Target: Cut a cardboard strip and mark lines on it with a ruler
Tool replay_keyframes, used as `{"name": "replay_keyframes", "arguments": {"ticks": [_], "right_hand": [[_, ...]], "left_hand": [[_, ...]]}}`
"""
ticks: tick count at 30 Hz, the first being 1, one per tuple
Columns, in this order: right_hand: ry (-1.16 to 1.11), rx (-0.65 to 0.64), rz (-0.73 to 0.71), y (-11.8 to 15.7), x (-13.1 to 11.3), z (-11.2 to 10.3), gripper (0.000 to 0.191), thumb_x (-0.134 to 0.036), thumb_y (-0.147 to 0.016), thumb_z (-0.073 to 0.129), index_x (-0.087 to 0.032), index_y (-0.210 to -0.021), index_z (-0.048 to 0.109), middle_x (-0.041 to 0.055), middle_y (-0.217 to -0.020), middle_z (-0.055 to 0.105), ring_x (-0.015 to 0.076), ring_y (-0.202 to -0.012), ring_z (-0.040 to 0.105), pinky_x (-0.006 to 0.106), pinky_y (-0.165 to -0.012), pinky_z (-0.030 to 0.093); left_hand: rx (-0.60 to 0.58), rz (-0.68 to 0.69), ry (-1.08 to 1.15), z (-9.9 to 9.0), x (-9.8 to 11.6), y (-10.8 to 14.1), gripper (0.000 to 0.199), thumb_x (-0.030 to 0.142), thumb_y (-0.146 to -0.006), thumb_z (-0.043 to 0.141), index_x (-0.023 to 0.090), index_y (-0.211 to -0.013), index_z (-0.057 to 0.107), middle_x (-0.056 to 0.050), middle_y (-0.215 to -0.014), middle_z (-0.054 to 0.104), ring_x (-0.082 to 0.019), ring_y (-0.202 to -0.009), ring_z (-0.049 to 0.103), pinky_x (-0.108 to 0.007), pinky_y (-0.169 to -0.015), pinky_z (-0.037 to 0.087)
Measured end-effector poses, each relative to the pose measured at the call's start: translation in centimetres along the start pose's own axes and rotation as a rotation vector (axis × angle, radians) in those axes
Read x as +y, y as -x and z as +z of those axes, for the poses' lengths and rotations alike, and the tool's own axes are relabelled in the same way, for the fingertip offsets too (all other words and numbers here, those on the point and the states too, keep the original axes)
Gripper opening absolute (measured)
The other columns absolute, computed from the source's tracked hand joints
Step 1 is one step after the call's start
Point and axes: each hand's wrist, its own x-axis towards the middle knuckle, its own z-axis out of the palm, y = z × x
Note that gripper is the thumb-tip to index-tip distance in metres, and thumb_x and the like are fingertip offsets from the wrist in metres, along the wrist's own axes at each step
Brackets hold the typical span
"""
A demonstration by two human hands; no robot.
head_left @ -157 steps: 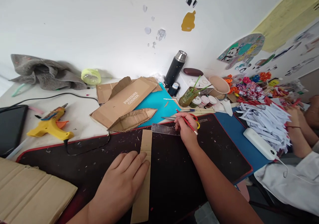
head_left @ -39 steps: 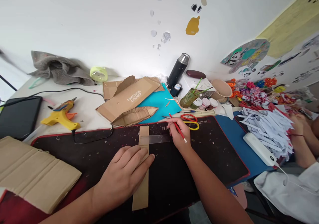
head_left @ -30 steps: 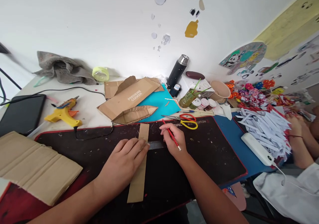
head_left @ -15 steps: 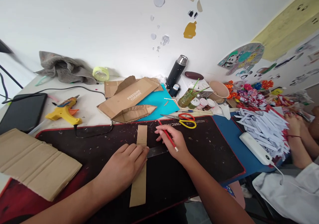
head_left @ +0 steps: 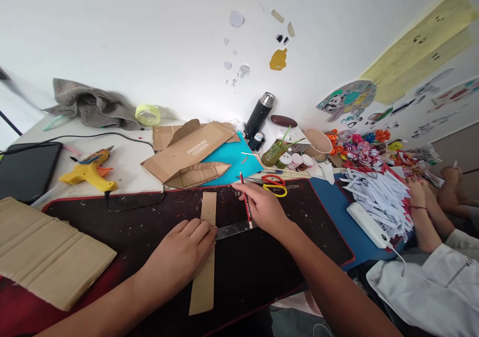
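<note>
Here, right grip (head_left: 267, 209) pinches one pencil (head_left: 246, 200); left grip (head_left: 178, 253), closure unclear, presses one cardboard strip (head_left: 203, 287).

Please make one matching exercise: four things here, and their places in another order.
1. slim red pencil
2. flat brown cardboard strip
3. yellow pistol-shaped glue gun
4. black cylindrical flask with silver cap

A. under the left hand
B. beside the dark red oval case
C. in the right hand
D. left of the brown cardboard printed PRESSURE COOKER

Pairs: 1-C; 2-A; 3-D; 4-B
</note>
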Motion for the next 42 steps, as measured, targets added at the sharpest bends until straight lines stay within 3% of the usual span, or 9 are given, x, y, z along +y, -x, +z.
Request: {"name": "replay_keyframes", "arguments": {"ticks": [4,9,15,20,24,29,33,37,42], "right_hand": [[0.189,0.007,-0.050,-0.8,-0.1,-1.4,0.057,-0.004,-0.102,0.047,-0.027,-0.147,0.074,0.0121,-0.135,0.081,0.0305,-0.123,0.078,0.041,-0.096,0.064],[0.215,0.045,-0.077,-1.4,-1.1,-1.7,0.050,-0.008,-0.104,0.052,-0.028,-0.143,0.076,0.0101,-0.125,0.083,0.0282,-0.108,0.080,0.038,-0.090,0.064],[0.048,0.126,-0.046,-1.2,-1.9,0.1,0.020,-0.027,-0.109,0.065,-0.029,-0.117,0.083,0.0078,-0.107,0.085,0.0251,-0.091,0.080,0.036,-0.081,0.062],[0.001,0.199,-0.026,-0.4,-1.3,1.9,0.022,-0.026,-0.110,0.061,-0.030,-0.113,0.082,0.0078,-0.102,0.083,0.0249,-0.092,0.079,0.036,-0.081,0.063],[-0.067,0.246,-0.006,0.6,-1.6,2.9,0.021,-0.028,-0.110,0.061,-0.030,-0.110,0.081,0.0062,-0.093,0.080,0.0217,-0.081,0.077,0.033,-0.072,0.062],[-0.308,0.289,0.072,1.5,-2.5,4.4,0.020,-0.030,-0.111,0.060,-0.029,-0.098,0.075,0.0052,-0.097,0.079,0.0153,-0.059,0.072,0.030,-0.058,0.060],[-0.561,0.345,0.189,1.8,-3.0,5.4,0.017,-0.033,-0.108,0.066,-0.027,-0.092,0.070,0.0062,-0.110,0.082,0.0137,-0.056,0.074,0.028,-0.052,0.059],[-0.712,0.342,0.344,2.0,-3.2,5.3,0.026,-0.041,-0.104,0.074,-0.025,-0.089,0.061,0.0076,-0.111,0.085,0.0147,-0.053,0.075,0.025,-0.047,0.054],[-0.729,0.348,0.415,2.1,-3.0,4.5,0.033,-0.046,-0.101,0.078,-0.025,-0.088,0.056,0.0093,-0.110,0.086,0.0149,-0.055,0.076,0.026,-0.051,0.057]], "left_hand": [[0.003,-0.005,0.006,0.2,0.0,0.0,0.021,0.016,-0.108,0.058,0.016,-0.122,0.073,-0.006,-0.105,0.072,-0.024,-0.091,0.064,-0.041,-0.083,0.048],[-0.012,-0.005,0.010,0.6,0.1,0.2,0.022,0.014,-0.106,0.061,0.015,-0.124,0.073,-0.007,-0.106,0.071,-0.024,-0.092,0.065,-0.040,-0.083,0.047],[-0.056,-0.012,-0.010,0.5,0.3,0.2,0.025,0.014,-0.106,0.061,0.014,-0.128,0.073,-0.009,-0.110,0.072,-0.026,-0.093,0.065,-0.041,-0.083,0.049],[-0.060,-0.037,0.022,0.5,0.3,0.2,0.026,0.015,-0.109,0.057,0.017,-0.129,0.072,-0.008,-0.110,0.071,-0.024,-0.095,0.065,-0.039,-0.083,0.049],[-0.075,-0.042,0.026,0.5,0.3,0.3,0.027,0.014,-0.108,0.057,0.017,-0.130,0.072,-0.009,-0.111,0.071,-0.024,-0.095,0.065,-0.039,-0.083,0.050],[-0.081,-0.043,0.018,0.4,0.4,0.2,0.027,0.014,-0.108,0.057,0.017,-0.130,0.072,-0.009,-0.111,0.071,-0.025,-0.095,0.064,-0.039,-0.083,0.049],[-0.092,-0.035,0.001,0.4,0.4,0.1,0.026,0.015,-0.108,0.057,0.017,-0.129,0.073,-0.008,-0.110,0.071,-0.025,-0.094,0.064,-0.039,-0.081,0.049],[-0.086,-0.029,0.002,0.3,0.4,0.1,0.026,0.015,-0.107,0.058,0.016,-0.129,0.073,-0.008,-0.108,0.070,-0.025,-0.092,0.063,-0.039,-0.080,0.049],[-0.032,-0.052,0.022,0.4,0.4,0.3,0.027,0.016,-0.106,0.059,0.018,-0.128,0.074,-0.009,-0.118,0.074,-0.027,-0.111,0.065,-0.041,-0.097,0.049]]}}
